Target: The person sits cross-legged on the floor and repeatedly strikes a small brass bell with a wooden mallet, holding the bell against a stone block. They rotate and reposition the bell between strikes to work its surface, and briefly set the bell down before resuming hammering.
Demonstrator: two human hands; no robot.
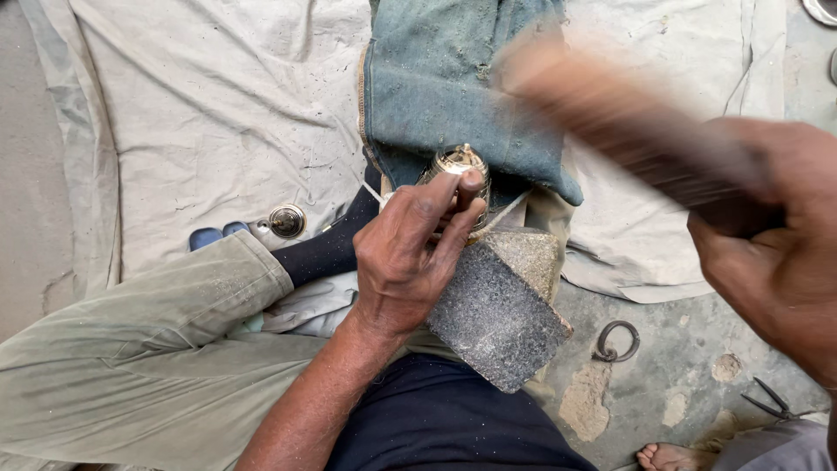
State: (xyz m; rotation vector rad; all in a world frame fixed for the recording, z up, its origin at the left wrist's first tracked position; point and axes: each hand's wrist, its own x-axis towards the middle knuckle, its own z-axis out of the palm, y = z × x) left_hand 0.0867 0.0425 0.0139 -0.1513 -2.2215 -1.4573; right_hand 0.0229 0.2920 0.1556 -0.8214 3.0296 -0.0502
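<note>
On the top edge of the stone block [497, 318], the left hand [410, 257] is closed round a small brass piece [459, 162], thumb pressed against its side and fingers curled behind, so the piece sits braced against the hard stone rather than held in free air. That grip leaves the domed, ridged top of the brass bare and facing up, where a tool can reach it. The right hand [776, 253] is clenched tight on a long wooden handle [628, 122], which is raised over the brass and smeared by motion; its far end is too blurred to tell what it carries. The block lies wedged between the person's legs, tilted, which keeps it from sliding. Behind the brass a folded blue cloth [453, 83] lies on a pale sheet [200, 113] spread over the floor, likely to catch filings, since both are speckled with grit. Near the sheet's left side, just past the person's dark sock [336, 244], rests a second brass piece [287, 220]. On the bare floor [680, 366] to the right of the block lie a metal ring [615, 341] and, nearer the lower right corner, small pliers [767, 403].
</note>
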